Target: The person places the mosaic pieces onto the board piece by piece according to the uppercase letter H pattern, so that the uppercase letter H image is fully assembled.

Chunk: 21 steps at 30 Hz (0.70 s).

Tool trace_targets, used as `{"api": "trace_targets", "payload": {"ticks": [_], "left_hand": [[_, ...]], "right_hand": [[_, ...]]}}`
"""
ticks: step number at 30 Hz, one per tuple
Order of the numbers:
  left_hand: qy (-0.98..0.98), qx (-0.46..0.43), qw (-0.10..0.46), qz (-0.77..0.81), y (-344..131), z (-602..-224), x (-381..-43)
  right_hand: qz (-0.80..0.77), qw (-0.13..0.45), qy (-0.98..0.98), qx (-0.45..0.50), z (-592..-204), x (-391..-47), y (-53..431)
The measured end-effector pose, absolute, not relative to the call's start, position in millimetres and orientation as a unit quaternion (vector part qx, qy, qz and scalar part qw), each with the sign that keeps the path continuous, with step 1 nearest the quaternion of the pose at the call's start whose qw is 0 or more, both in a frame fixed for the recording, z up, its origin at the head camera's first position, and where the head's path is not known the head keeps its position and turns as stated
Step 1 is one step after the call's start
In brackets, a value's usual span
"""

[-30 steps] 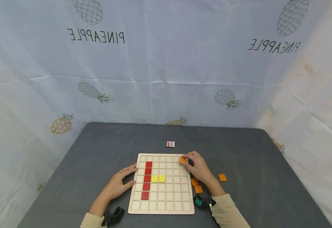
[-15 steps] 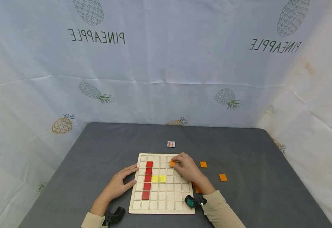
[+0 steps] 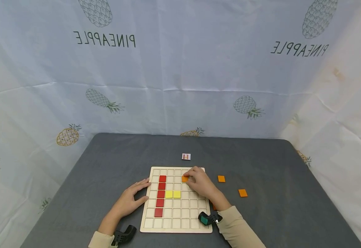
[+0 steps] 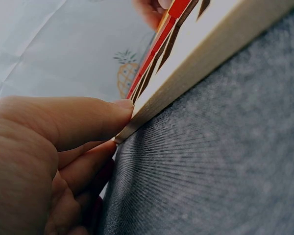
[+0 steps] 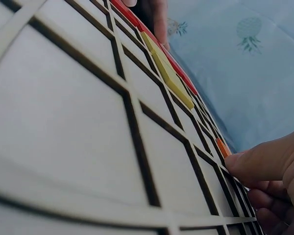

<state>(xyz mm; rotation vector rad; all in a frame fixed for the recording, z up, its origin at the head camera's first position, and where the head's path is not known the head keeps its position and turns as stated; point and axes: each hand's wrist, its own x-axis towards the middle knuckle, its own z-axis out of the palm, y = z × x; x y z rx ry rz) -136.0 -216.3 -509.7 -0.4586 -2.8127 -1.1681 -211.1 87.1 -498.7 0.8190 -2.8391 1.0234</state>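
Five red tiles and two yellow tiles down, right hand pinching an orange tile near the board's far edge, left hand straight-fingered against its left, loose orange tiles past its right edge seemingly left.

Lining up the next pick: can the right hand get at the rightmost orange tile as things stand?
Likely yes, once free: the right hand pinches another orange tile at the grid board, while the rightmost orange tile lies uncovered on the gray tabletop.
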Motion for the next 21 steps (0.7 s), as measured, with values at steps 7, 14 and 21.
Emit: {"api": "trace_targets", "payload": {"ticks": [7,14,21], "left_hand": [[-0.913,-0.143,0.026,-0.38,-216,-510,-136],[-0.914,-0.139,0.024,-0.38,-216,-510,-136],[-0.915,-0.141,0.024,-0.378,-217,-509,-136]], "right_hand": [[0.331,0.004,-0.907,0.262,-497,-210,89],[0.364,0.0,-0.9,0.239,-488,-209,102],[0.369,0.014,-0.903,0.219,-485,-208,129]]}}
